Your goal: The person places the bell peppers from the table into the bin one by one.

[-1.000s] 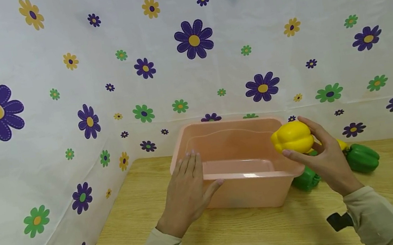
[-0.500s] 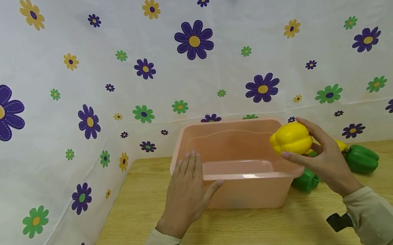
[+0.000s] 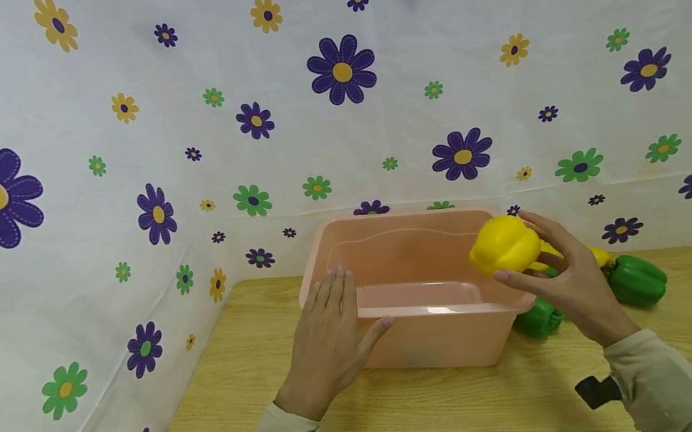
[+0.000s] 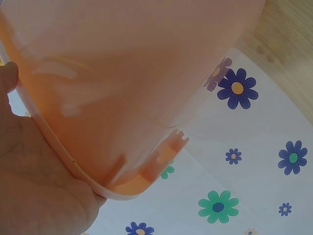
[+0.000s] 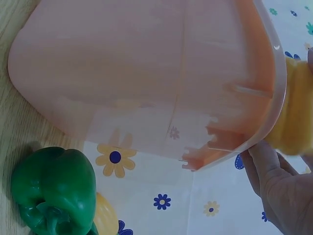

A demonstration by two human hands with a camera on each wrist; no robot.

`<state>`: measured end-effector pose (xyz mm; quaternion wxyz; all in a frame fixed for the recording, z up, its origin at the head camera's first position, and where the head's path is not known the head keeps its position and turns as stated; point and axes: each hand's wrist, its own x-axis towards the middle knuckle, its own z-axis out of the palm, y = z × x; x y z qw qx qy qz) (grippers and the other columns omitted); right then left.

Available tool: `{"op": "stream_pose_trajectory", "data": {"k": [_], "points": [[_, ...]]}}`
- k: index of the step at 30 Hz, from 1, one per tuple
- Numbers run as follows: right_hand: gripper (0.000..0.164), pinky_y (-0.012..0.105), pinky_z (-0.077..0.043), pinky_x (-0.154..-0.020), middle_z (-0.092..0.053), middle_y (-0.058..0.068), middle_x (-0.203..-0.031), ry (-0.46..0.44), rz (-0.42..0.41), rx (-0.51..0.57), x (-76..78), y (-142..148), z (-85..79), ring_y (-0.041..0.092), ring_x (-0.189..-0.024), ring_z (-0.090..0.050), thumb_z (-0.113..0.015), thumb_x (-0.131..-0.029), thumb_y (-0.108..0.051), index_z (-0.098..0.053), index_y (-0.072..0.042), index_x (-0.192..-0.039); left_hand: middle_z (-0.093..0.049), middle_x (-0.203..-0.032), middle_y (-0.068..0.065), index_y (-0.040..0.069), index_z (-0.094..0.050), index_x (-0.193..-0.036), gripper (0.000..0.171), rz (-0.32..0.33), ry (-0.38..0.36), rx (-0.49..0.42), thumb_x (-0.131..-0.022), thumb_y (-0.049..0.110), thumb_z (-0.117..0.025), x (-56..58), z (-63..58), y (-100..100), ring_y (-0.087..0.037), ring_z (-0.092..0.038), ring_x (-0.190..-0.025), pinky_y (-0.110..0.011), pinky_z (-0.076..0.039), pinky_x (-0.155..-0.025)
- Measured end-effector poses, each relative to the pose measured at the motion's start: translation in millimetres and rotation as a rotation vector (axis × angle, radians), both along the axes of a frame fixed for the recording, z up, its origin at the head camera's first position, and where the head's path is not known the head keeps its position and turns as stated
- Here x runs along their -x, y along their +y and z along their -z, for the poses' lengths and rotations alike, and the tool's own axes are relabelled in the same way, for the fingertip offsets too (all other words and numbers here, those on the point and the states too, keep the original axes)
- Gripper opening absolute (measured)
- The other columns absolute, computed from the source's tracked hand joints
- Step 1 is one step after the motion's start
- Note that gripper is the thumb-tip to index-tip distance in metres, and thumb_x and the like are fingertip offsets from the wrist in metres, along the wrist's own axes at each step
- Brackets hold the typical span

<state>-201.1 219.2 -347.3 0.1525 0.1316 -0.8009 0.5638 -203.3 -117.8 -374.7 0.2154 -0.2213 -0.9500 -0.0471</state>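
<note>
A yellow bell pepper (image 3: 505,245) is pinched between the thumb and fingers of my right hand (image 3: 575,289), over the right end of a pink plastic bin (image 3: 426,339). In the right wrist view the yellow pepper (image 5: 297,105) shows just past the bin's rim, partly hidden by it. My left hand (image 3: 325,341) rests on the bin's front left rim, its fingers straight and pointing inward, the thumb spread along the front. The left wrist view has the palm (image 4: 44,181) against the rim. Inside, the visible part of the bin floor is bare.
Right of the bin lie a green bell pepper (image 3: 539,318), another green one (image 3: 637,279) and a yellow one (image 3: 601,256) partly behind the right hand. A wooden table (image 3: 473,409) carries everything. A flowered white sheet (image 3: 400,130) hangs behind and to the left.
The yellow bell pepper has shifted slightly left and turned in the right hand's fingers. The left hand and the bin have stayed in place.
</note>
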Motion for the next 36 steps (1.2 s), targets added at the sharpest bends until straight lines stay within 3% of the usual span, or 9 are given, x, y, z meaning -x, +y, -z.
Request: {"op": "stream_pose_trajectory", "data": {"k": [7,14,21,36], "points": [[0.082,0.024,-0.058,-0.084,-0.036,0.018,-0.157,-0.036,-0.023,0.029,-0.6,0.7,0.1,0.005,-0.113,-0.062,-0.077,-0.091,-0.012,-0.034,-0.025,-0.159,-0.028,-0.161,-0.024,-0.009,-0.031,-0.154,0.088,-0.002,-0.028,-0.001,-0.102,0.062,-0.043,0.2,-1.1,0.0,-0.036,-0.028,-0.150,-0.045,-0.019,-0.124],[0.081,0.025,-0.058,-0.084,-0.038,0.016,-0.157,-0.050,-0.002,-0.004,-1.3,-0.1,1.0,0.028,-0.122,-0.062,-0.078,-0.091,-0.017,-0.034,-0.024,-0.159,-0.029,-0.161,-0.023,-0.008,-0.032,-0.154,0.089,-0.012,-0.032,0.006,-0.102,0.063,-0.042,1.1,-0.3,0.2,-0.035,-0.028,-0.150,-0.045,-0.019,-0.124],[0.081,0.026,-0.058,-0.084,-0.038,0.016,-0.157,-0.059,0.009,-0.012,-1.3,-0.3,0.7,0.041,-0.125,-0.058,-0.077,-0.092,-0.019,-0.033,-0.024,-0.159,-0.030,-0.161,-0.023,-0.008,-0.033,-0.154,0.089,-0.012,-0.022,0.015,-0.101,0.064,-0.042,1.6,0.4,0.6,-0.035,-0.029,-0.150,-0.044,-0.019,-0.124],[0.081,0.026,-0.058,-0.086,-0.037,0.014,-0.158,-0.061,0.007,-0.018,2.6,1.9,1.6,0.034,-0.125,-0.058,-0.078,-0.092,-0.020,-0.033,-0.024,-0.159,-0.031,-0.161,-0.023,-0.008,-0.033,-0.153,0.090,-0.025,-0.014,0.010,-0.101,0.064,-0.044,0.0,-0.1,3.0,-0.036,-0.030,-0.149,-0.046,-0.020,-0.124]]}}
